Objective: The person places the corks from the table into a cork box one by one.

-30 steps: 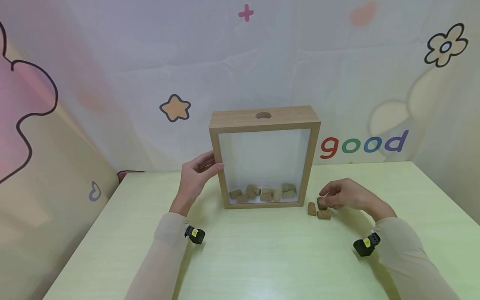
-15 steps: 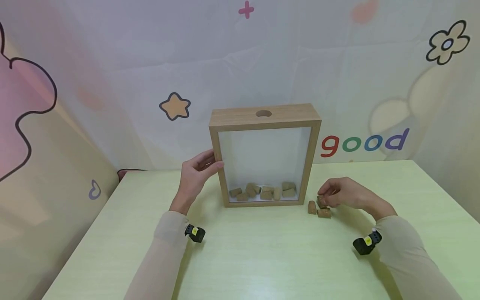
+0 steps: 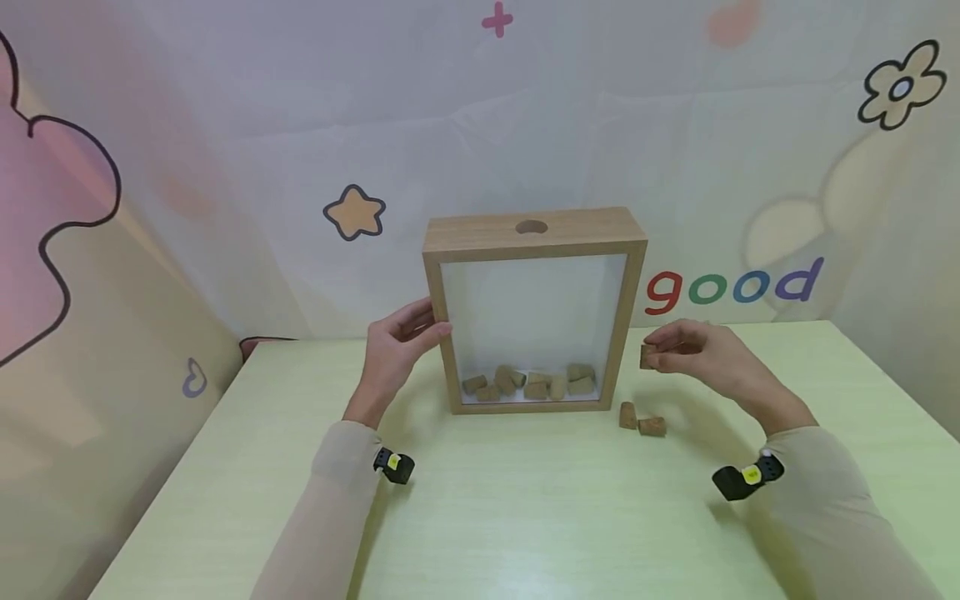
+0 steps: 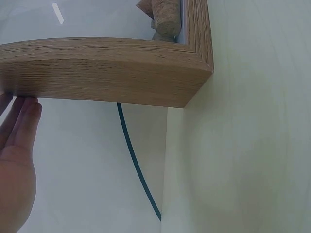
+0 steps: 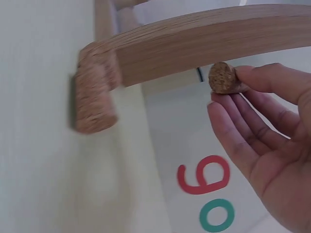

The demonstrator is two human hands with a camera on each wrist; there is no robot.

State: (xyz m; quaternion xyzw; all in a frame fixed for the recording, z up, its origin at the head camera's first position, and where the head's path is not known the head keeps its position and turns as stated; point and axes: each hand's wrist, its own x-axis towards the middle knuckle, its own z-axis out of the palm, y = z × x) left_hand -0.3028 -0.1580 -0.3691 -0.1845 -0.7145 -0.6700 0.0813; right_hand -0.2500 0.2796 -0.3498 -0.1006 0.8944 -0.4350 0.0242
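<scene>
A shallow wooden frame box (image 3: 632,325) with a clear front and a round hole (image 3: 532,227) in its top stands upright on the table. Several corks (image 3: 537,389) lie along its bottom inside. My left hand (image 3: 396,350) holds the box's left side, thumb on the front edge and fingers reaching toward the back. Right of the box, my right hand (image 3: 708,357) pinches one cork (image 5: 223,78) between thumb and fingertips, raised off the table. Two loose corks (image 3: 627,415) are on the table below that hand, near the box's lower right corner.
The pale green table (image 3: 510,508) reaches back to a printed cloth backdrop (image 3: 450,150) close behind the box. A dark line (image 4: 133,150) runs down the backdrop in the left wrist view. Each wrist wears a small black camera (image 3: 748,477).
My right hand has picked up one of the three corks beside the box and lifted it. My left hand has stayed on the box's side.
</scene>
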